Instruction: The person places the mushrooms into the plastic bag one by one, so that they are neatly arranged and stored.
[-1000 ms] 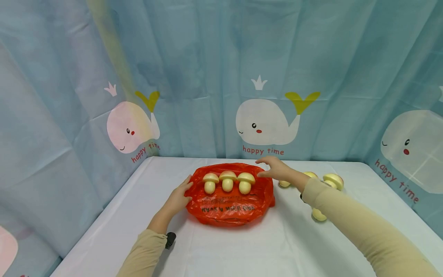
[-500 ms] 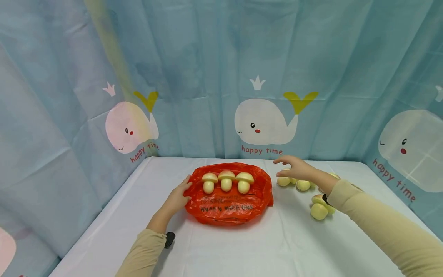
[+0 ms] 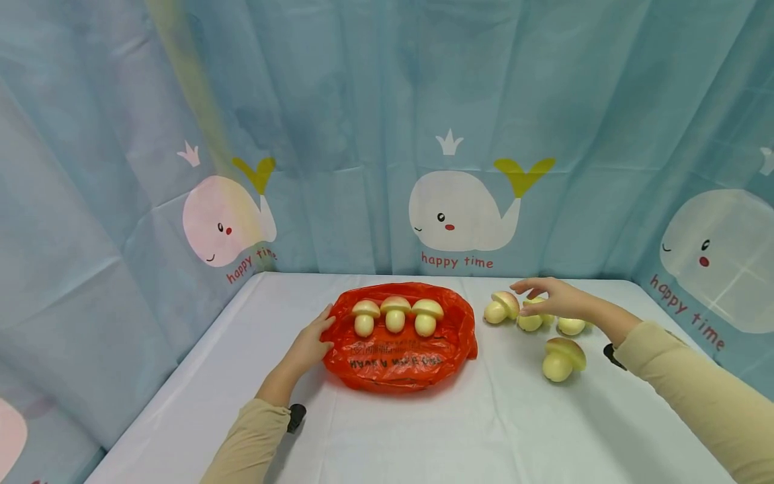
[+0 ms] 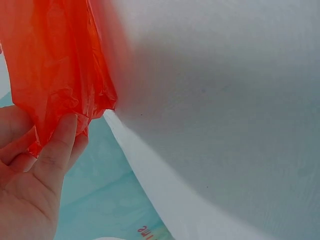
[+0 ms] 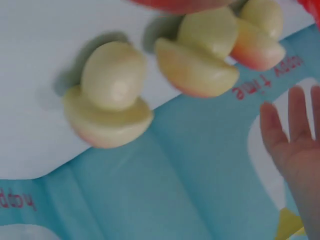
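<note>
Left hand: at the left edge of the red plastic bag, thumb and fingers pinching its rim; the left wrist view shows the hand (image 4: pixel 37 175) with the film between thumb and fingers.
Right hand (image 3: pixel 559 299): fingers extended and spaced, carrying nothing, poised above the back row of loose toy mushrooms; in the right wrist view it is apart from them.
Red plastic bag (image 3: pixel 396 386): lying on the worktop (image 3: pixel 423 437) in the middle, its rim raised around the sides, dark upside-down lettering across the part nearest the person.
Mushrooms in the bag: three side by side toward the far rim, left (image 3: pixel 365 326), middle (image 3: pixel 396 321) and right (image 3: pixel 426 326), stems toward the person.
Loose mushrooms: four to the right of the bag, pale with pink-tinged caps; three run in a back row, first (image 3: pixel 496 312), second (image 3: pixel 529 323) and third (image 3: pixel 570 327), while a fourth (image 3: pixel 559 366) lies nearer the person.
Sleeves: beige on both arms, left (image 3: pixel 250 437) and right (image 3: pixel 695 403).
Backdrop: blue curtain (image 3: pixel 351 101) printed with white whales and "happy time".
</note>
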The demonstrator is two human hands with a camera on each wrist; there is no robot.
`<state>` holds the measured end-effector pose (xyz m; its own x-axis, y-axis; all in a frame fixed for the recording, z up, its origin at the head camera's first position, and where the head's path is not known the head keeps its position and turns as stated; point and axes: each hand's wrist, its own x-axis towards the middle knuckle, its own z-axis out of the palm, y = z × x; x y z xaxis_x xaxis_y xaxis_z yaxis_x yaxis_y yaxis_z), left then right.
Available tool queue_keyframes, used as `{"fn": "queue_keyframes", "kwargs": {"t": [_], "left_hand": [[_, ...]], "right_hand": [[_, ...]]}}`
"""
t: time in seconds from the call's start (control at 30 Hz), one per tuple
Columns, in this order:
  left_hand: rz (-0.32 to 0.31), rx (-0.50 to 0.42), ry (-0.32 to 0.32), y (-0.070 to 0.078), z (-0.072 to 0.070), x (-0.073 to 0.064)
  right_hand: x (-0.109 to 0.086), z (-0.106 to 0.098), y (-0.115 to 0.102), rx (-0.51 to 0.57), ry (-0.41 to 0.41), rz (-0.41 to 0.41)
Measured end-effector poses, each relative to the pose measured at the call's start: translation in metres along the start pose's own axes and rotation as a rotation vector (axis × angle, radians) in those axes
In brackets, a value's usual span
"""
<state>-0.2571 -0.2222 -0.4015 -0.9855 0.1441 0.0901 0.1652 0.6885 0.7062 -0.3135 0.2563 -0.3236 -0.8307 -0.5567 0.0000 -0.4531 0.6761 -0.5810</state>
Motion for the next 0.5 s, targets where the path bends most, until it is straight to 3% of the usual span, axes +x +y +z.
{"fn": "queue_keyframes", "kwargs": {"t": [0.27,0.5], "left_hand": [[0.002,0.003,-0.001,0.001,-0.001,0.0],[-0.01,-0.007,-0.001,0.003,0.0,-0.002]], "right_hand": [[-0.014,-0.008,0.018,0.063,-0.123,0.027],[-0.027,-0.003,0.029,0.104,-0.219,0.108]]}}
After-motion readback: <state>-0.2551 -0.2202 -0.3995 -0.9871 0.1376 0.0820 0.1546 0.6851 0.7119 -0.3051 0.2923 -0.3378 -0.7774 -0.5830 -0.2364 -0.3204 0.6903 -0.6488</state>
